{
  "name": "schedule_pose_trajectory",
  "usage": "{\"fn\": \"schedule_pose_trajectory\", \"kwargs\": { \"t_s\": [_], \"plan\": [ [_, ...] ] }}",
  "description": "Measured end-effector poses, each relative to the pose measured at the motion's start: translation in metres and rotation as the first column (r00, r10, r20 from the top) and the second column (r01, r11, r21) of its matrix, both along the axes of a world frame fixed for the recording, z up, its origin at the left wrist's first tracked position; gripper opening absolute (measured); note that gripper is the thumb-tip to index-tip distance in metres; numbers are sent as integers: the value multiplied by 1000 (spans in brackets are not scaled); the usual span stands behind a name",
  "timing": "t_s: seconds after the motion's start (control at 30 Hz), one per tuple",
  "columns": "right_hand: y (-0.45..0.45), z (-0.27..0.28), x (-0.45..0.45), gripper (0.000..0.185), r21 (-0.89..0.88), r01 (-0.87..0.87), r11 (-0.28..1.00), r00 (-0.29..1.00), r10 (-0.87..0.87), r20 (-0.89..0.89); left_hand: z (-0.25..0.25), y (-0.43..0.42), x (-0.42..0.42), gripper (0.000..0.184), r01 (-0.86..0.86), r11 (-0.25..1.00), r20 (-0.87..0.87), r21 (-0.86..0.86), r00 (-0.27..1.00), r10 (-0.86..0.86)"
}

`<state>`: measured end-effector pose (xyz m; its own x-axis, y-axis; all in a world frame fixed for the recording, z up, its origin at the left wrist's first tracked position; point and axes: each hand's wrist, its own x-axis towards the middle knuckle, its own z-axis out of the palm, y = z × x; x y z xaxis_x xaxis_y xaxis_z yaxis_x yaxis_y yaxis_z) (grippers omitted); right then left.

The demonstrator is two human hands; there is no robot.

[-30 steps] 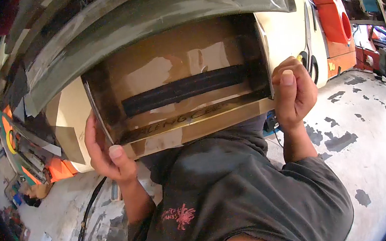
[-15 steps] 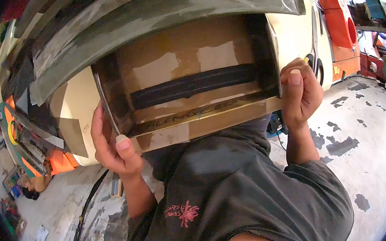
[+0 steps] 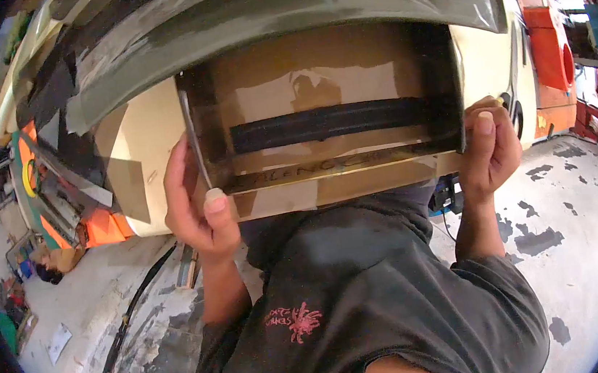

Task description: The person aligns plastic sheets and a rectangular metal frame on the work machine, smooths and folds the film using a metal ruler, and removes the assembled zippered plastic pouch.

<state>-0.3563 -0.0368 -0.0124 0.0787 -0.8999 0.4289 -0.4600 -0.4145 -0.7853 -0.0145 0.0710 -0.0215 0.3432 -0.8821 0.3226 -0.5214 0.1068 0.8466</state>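
Observation:
A brown taped box [image 3: 300, 196] with dark side walls and handwriting along its near inner edge lies open in front of my body. Across its inside runs a long black strip [image 3: 343, 121]. My left hand [image 3: 203, 207] grips the box's left side wall, thumb on the near corner and fingers outside. At the right near corner, my right hand [image 3: 488, 146] is closed on the box's edge, with the thumb up. A grey-green plastic-like sheet [image 3: 281, 21] stretches across just behind the box and overlaps its far edge.
Scissors [image 3: 517, 109] lie on the cream work surface [image 3: 148, 177] near my right hand. An orange-red holder [image 3: 551, 51] stands at the right. A dark cable [image 3: 127, 317] runs over the worn floor at the left, and orange material [image 3: 106, 227] lies beside the table's left end.
The box, both hands and the surroundings have shifted to the right in view, and the box looks more level. Both hands keep their hold on it.

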Motion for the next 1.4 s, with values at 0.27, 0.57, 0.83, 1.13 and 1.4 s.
{"fn": "schedule_pose_trajectory", "kwargs": {
  "t_s": [0.27,0.57,0.83,1.13,1.4],
  "plan": [
    [1,0,-1,32,5,0,1000,1000,0,0,1,-1,-2,76,17,1000,-37,-8,999,-17],
    [-2,-4,-3,30,-35,-14,999,1000,15,8,0,0,-2,80,-36,999,10,22,999,35],
    [-1,-4,-2,27,-23,-21,1000,999,22,28,2,1,-2,79,-27,999,16,23,1000,27],
    [-2,-4,-3,23,-40,-30,999,999,31,11,2,2,-1,75,-26,999,37,23,999,25],
    [-1,-4,-5,23,-8,-15,1000,999,15,-30,4,-1,-3,71,-30,999,32,25,999,30]
  ]
}}
